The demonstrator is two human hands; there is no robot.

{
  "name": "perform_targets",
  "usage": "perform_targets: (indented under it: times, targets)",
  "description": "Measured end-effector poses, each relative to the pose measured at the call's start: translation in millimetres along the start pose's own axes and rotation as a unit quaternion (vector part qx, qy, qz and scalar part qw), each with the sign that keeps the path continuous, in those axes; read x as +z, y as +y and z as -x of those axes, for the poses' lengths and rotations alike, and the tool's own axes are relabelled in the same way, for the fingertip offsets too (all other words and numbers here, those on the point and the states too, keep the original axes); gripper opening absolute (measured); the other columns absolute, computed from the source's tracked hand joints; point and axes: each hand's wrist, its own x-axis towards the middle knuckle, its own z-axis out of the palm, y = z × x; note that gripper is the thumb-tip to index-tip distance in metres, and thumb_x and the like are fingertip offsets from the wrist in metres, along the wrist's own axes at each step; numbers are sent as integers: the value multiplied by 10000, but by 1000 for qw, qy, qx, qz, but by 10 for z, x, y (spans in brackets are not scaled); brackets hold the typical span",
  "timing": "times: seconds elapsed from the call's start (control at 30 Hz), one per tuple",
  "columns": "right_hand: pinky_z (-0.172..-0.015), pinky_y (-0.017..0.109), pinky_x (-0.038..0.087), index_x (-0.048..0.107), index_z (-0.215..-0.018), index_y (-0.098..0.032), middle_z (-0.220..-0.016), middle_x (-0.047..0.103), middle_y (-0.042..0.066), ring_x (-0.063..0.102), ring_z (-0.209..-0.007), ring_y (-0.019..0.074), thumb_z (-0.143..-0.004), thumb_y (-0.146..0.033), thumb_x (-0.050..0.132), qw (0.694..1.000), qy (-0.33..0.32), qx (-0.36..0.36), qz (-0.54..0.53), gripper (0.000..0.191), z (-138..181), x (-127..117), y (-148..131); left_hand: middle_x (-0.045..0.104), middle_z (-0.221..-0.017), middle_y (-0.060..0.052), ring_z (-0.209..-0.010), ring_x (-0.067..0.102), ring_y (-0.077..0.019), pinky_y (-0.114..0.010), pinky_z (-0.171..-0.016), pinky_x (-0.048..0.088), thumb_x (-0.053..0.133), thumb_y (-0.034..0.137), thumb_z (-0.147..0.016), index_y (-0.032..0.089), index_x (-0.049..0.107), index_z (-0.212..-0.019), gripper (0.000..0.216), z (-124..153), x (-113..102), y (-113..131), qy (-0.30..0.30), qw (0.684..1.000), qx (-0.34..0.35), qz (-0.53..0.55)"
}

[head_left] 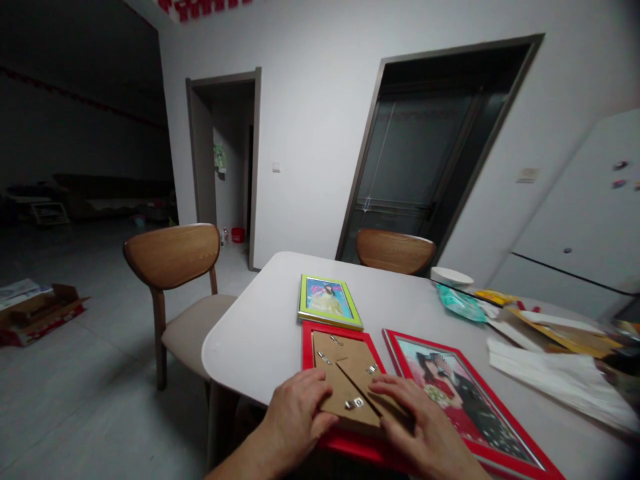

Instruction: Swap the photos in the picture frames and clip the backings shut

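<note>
A red picture frame point(309, 347) lies face down at the table's near side, its brown backing board point(345, 380) facing up. The board has small metal clips and a dark slanting line across it, which may be the stand's edge. On the left side of the board, my left hand point(297, 407) has its fingers bent over the edge and its thumb at the near edge. My right hand point(417, 417) grips the right side likewise, fingers on top and thumb at the near corner. The board's near edge appears slightly raised. What lies beneath is hidden.
Beyond stands a yellow-green framed picture point(327, 300). To the right lies a larger red framed photo point(460, 393) of two people. Further right are white paper point(555, 377), a teal packet point(457, 303) and a white bowl point(451, 277). Wooden chairs point(175, 257) stand around the table point(250, 333).
</note>
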Motion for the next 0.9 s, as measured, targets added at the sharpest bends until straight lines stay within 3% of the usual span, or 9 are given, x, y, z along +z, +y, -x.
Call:
perform_targets:
  times: [0.17, 0.37, 0.47, 0.57, 0.67, 0.9]
  targets:
    - [-873, 384, 349, 618, -866, -200, -1037, 550, 86, 463, -1003, 221, -664, -221, 474, 999, -29, -32, 29, 249, 19, 69, 58, 564, -1081, -85, -1007, 496, -221, -338, -894, 377, 584, 167, -669, 165, 581, -919, 250, 3, 108, -47, -30, 999, -28, -24]
    - [-891, 374, 331, 591, -926, -188, -1086, 518, 91, 432, -1036, 209, -691, -217, 454, 996, -45, -52, 64, 274, 23, 200, 26, 524, -1149, -96, -1083, 442, -209, -321, -947, 326, 576, 206, -695, 146, 565, -968, 279, 61, 62, -94, -59, 996, -54, -36]
    - [-880, 375, 337, 591, -922, -199, -1079, 521, 85, 442, -1018, 210, -686, -213, 461, 994, -55, -52, 77, 270, 23, 249, 25, 501, -1173, -121, -1127, 392, -248, -362, -967, 300, 656, 341, -624, 122, 544, -1013, 461, 94, 74, -127, -82, 995, -53, -37]
    - [-865, 381, 340, 598, -918, -220, -1079, 526, 76, 450, -1004, 215, -684, -216, 468, 992, -63, -54, 94, 268, 24, 259, 14, 442, -1226, -146, -1158, 346, -273, -396, -983, 269, 736, 350, -506, 100, 495, -1081, 671, 126, 121, -185, -92, 993, -47, -47]
    - [-855, 377, 344, 600, -927, -242, -1093, 523, 67, 448, -1011, 215, -710, -259, 462, 990, -68, -62, 106, 257, 22, 244, 41, 441, -1230, -133, -1159, 348, -268, -403, -983, 267, 749, 328, -489, 125, 526, -1036, 624, 147, 157, -233, -90, 994, -42, -46]
    - [-827, 337, 348, 565, -1013, -189, -1023, 518, 96, 463, -934, 198, -791, -286, 354, 986, 20, -22, 167, 322, -214, 250, 240, 471, -1208, -107, -1150, 364, -257, -388, -979, 277, 750, 325, -480, 154, 565, -928, 514, 160, 184, -259, -70, 996, -41, -35]
